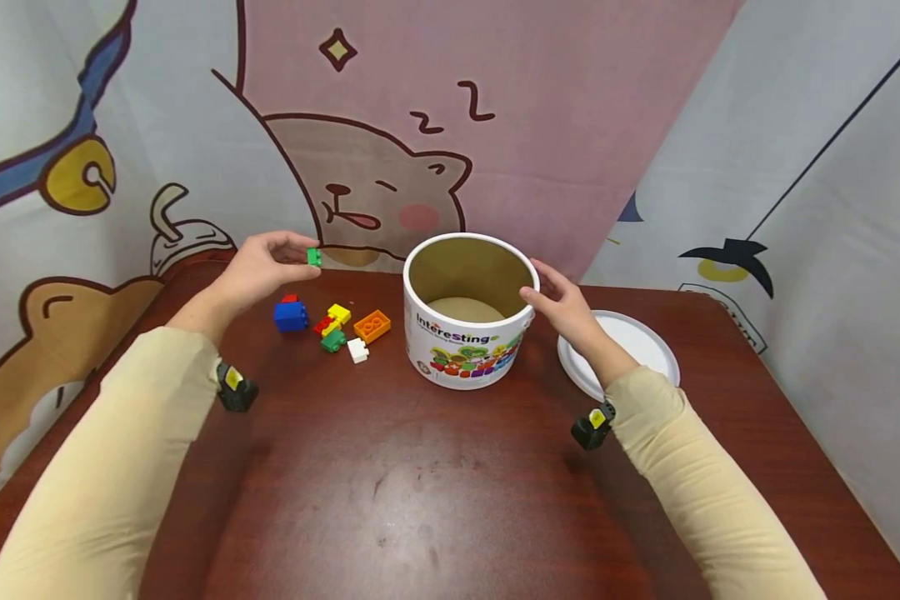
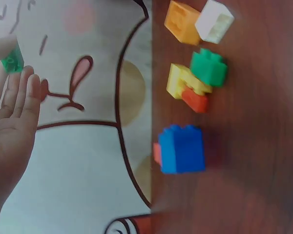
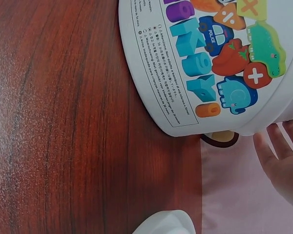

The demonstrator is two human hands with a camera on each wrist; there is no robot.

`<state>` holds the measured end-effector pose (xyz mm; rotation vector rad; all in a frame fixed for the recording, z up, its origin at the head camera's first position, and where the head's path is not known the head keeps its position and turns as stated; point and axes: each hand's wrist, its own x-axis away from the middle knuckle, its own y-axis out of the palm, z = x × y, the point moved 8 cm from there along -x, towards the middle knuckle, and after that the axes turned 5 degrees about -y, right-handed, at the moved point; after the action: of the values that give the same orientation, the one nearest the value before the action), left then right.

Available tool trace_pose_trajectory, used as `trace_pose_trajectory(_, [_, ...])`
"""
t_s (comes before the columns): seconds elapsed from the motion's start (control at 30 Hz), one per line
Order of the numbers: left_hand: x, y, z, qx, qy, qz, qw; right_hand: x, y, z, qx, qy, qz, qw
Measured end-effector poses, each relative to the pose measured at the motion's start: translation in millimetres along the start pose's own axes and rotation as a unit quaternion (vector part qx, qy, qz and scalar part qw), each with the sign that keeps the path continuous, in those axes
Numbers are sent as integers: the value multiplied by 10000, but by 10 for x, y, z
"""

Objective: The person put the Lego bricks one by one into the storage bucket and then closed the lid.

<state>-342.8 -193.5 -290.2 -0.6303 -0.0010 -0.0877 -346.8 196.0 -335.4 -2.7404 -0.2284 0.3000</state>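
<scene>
My left hand (image 1: 258, 265) is raised above the back left of the table, pinching a small green block (image 1: 314, 257) between thumb and fingers. Below it lie a blue block (image 1: 291, 316) with a red piece behind it, a yellow block (image 1: 338, 314) with a red piece, another green block (image 1: 333, 341), a white block (image 1: 357, 350) and an orange block (image 1: 372, 327). My right hand (image 1: 562, 304) grips the rim of a white bucket (image 1: 457, 354) on its right side, thumb over the edge and fingers outside. The bucket stands upright and uncovered, its pale bottom showing.
A round white lid (image 1: 645, 342) lies flat on the dark wooden table (image 1: 420, 500), right of the bucket and partly under my right forearm. A cartoon-printed curtain (image 1: 540, 108) hangs close behind the table's back edge.
</scene>
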Motion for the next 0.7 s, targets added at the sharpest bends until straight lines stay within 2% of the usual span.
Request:
trace_pose_trajectory(0.23, [-32, 89, 320, 295, 224, -163, 9992, 2, 6, -7, 24, 21, 9, 10000])
trace_pose_trajectory(0.47, [-116, 243, 588, 778, 473, -293, 9954, 22, 15, -45, 56, 28, -30, 10000])
trace_pose_trajectory(0.7, [-215, 438, 815, 740, 614, -544, 9939, 19, 10, -46, 71, 65, -27, 9999])
